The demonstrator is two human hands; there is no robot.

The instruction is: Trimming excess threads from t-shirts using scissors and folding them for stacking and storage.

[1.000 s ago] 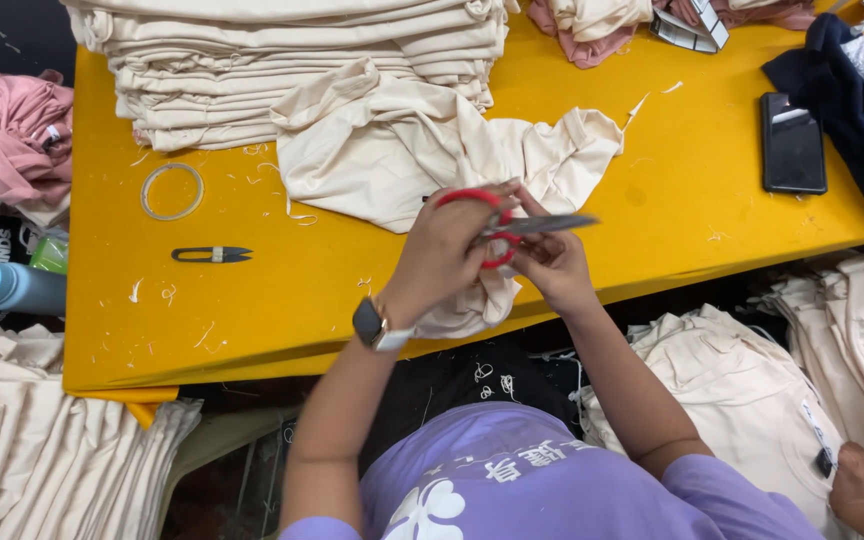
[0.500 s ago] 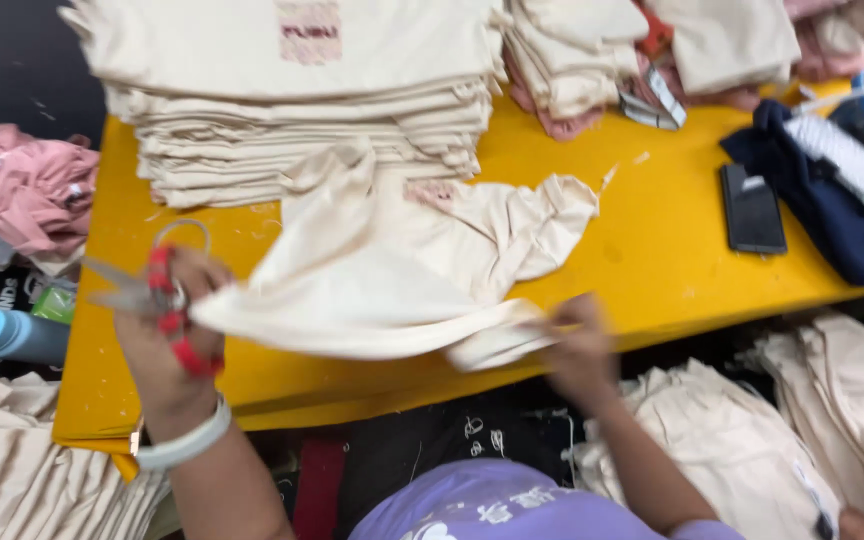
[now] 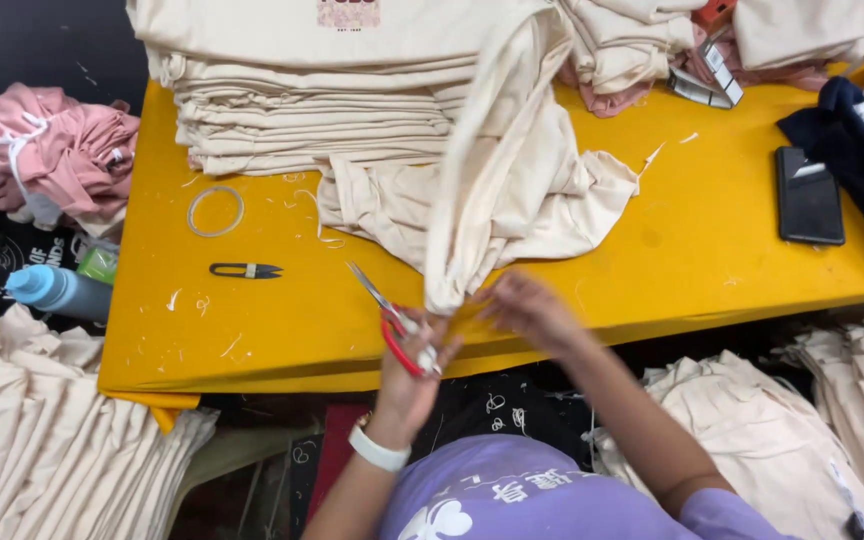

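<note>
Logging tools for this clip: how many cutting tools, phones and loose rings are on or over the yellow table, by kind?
Red-handled scissors, in the left hand: 1
Black thread snips: 1
Black phone: 1
Loose ring: 1
Total: 4

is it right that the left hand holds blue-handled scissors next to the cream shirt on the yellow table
Not quite: the scissors have red handles, not blue, as the head view shows. The rest stands: the left hand holds them beside the cream shirt, which lies on the yellow table while the right hand grips its lower edge.
</note>
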